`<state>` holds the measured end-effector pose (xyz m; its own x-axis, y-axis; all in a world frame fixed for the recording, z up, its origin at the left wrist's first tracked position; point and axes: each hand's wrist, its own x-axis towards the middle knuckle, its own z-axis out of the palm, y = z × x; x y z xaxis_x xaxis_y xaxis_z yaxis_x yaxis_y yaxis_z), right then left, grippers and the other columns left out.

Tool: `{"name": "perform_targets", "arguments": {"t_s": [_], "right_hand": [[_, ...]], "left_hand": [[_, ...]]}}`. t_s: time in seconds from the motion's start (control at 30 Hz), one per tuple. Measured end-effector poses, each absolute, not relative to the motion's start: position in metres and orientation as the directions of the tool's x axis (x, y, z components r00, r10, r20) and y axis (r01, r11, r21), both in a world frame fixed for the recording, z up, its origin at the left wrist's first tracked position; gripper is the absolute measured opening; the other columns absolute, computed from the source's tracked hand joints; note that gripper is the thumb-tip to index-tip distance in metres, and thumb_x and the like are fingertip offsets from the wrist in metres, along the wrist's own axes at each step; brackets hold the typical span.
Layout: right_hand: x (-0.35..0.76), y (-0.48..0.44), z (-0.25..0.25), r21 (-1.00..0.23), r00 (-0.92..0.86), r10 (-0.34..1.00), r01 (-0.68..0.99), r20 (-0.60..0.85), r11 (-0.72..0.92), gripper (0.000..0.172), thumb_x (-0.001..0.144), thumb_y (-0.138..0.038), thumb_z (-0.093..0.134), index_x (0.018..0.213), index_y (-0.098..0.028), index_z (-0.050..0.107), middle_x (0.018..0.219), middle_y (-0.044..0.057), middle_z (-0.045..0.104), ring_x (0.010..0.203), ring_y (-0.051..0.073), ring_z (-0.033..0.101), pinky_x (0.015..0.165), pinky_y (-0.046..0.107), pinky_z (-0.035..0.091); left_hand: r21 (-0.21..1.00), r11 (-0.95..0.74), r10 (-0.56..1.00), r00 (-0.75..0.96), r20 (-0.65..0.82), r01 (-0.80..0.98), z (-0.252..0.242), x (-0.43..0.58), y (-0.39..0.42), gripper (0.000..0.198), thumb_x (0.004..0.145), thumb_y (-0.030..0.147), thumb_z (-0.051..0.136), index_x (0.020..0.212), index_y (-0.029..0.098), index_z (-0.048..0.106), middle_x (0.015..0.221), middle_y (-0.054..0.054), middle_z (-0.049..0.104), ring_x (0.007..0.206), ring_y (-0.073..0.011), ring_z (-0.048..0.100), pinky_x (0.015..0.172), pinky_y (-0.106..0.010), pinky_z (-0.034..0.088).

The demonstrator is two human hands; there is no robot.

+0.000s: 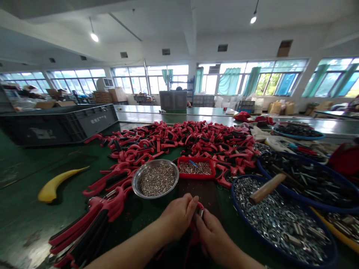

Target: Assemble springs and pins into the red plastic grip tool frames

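Observation:
My left hand (176,216) and my right hand (213,235) meet low in the middle of the view, both pinching a red-coated piece (200,206) with a small metal part (201,213) at its tip. Its lower length is hidden by my fingers and dark against the bench. Left of my hands lies a pile of red and black plier-like handles (95,220). Just above them stand a steel bowl of small metal pins (157,180) and a red tray of small parts (195,168). To the right, a blue basin of washers (280,220) sits close to my right hand.
A wider spread of red handles (182,140) covers the green bench. A blue basin of bolts (308,179) holds a wooden-handled hammer (266,188). A yellow curved piece (57,185) lies at left, beside a grey crate (58,123). A person (179,89) stands far back.

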<state>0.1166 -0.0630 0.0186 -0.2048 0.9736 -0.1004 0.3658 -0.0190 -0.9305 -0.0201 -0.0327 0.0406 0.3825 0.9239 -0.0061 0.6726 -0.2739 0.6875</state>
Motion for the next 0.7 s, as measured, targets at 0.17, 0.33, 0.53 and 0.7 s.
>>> {"name": "perform_targets", "arguments": {"t_s": [0.17,0.33,0.53,0.7], "right_hand": [[0.116,-0.035,0.018,-0.946,-0.078,0.968,-0.206,-0.238,-0.249,0.047,0.072,-0.054,0.054,0.102,-0.018,0.058,0.093,0.005,0.064,0.082,0.018,0.06,0.07,0.027,0.048],[0.135,-0.028,0.037,-0.917,-0.229,0.965,0.399,-0.123,-0.022,0.042,0.087,-0.046,0.033,0.096,-0.016,0.062,0.084,0.004,0.067,0.077,0.015,0.063,0.071,0.026,0.047],[0.161,0.045,0.088,-0.262,-0.262,0.965,0.932,-0.008,0.251,0.025,0.089,-0.027,0.04,0.087,-0.015,0.062,0.093,0.011,0.063,0.095,0.022,0.056,0.086,0.037,0.039],[0.15,0.125,0.081,0.011,-0.25,0.961,0.967,-0.121,0.254,0.029,0.084,-0.031,0.053,0.108,-0.015,0.053,0.11,0.007,0.055,0.093,0.019,0.056,0.079,0.04,0.047]], "left_hand": [[0.42,-0.417,0.906,0.403,0.127,0.806,0.06,-0.014,-0.026,0.1,0.058,0.075,0.048,0.132,0.011,0.032,0.133,-0.016,0.039,0.12,-0.0324,0.035,0.101,-0.045,0.025],[0.463,-0.352,0.926,0.375,0.046,0.813,0.043,-0.015,-0.022,0.107,0.049,0.072,0.058,0.133,0.011,0.033,0.133,-0.016,0.04,0.121,-0.0322,0.035,0.102,-0.044,0.027],[0.443,-0.478,0.846,0.534,-0.001,0.758,0.027,-0.013,-0.005,0.11,0.043,0.066,0.065,0.135,0.017,0.029,0.136,-0.013,0.036,0.122,-0.0356,0.031,0.104,-0.048,0.021],[0.377,-0.551,0.78,0.62,-0.087,0.745,0.04,-0.009,0.006,0.107,0.045,0.07,0.061,0.134,0.02,0.03,0.134,-0.011,0.039,0.121,-0.0353,0.034,0.101,-0.047,0.026]]}}
